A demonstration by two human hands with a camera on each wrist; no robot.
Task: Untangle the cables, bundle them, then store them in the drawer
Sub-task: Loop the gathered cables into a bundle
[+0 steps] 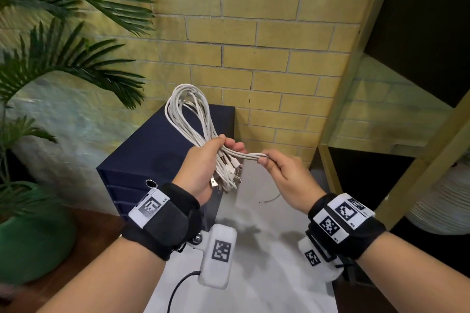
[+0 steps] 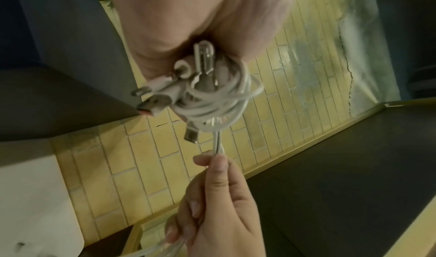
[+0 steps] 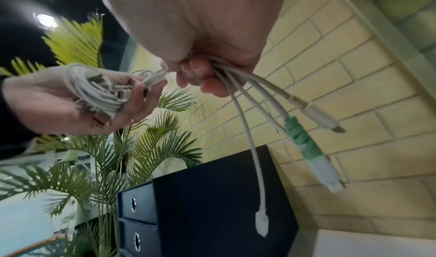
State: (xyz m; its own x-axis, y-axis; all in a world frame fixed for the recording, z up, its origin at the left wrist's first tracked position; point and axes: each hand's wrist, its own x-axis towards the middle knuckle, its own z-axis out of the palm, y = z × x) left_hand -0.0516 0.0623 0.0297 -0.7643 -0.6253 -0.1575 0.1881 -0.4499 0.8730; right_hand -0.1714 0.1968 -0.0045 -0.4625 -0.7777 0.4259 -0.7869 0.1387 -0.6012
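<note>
My left hand (image 1: 211, 157) grips a bundle of white cables (image 1: 188, 109) in the air above a dark blue drawer unit (image 1: 157, 150). The loops stand up over the hand and several plugs (image 1: 229, 175) hang below it. In the left wrist view cable turns wrap round the bundle (image 2: 212, 97). My right hand (image 1: 277, 168) pinches a few strands (image 1: 250, 156) that lead out of the bundle to the right. The right wrist view shows their loose ends hanging under that hand: a white plug (image 3: 261, 223), a green-sleeved plug (image 3: 304, 141) and a clear one (image 3: 323, 119).
The drawer unit's closed drawers with round finger holes (image 3: 133, 203) face left, on a white tabletop (image 1: 254, 262) against a yellow brick wall (image 1: 254, 46). A palm plant in a green pot (image 1: 33, 231) stands left. A gold-framed dark shelf (image 1: 381, 84) stands right.
</note>
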